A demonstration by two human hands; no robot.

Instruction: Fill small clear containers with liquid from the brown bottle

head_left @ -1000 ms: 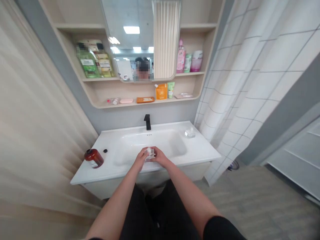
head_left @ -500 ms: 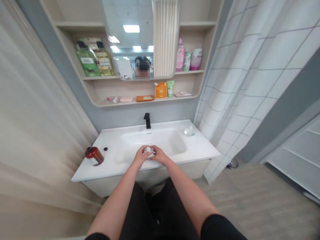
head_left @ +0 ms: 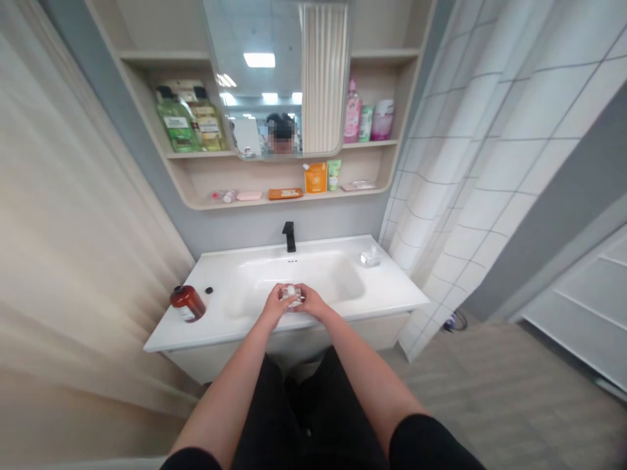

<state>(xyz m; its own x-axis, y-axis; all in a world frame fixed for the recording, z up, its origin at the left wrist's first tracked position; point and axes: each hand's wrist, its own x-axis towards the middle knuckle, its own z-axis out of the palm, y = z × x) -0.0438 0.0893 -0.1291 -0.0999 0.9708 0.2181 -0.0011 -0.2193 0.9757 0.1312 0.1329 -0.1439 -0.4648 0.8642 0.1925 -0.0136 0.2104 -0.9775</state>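
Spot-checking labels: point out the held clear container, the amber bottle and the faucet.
Clear container (head_left: 292,296): head view, on its visible upper part.
Amber bottle (head_left: 190,301): head view, on its body, above the label.
Faucet (head_left: 290,239): head view, on its black upright body.

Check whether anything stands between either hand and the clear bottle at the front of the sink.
Nothing visible does: the left hand and right hand hold the clear bottle between them. The brown bottle is off to the left, the black tap farther back.
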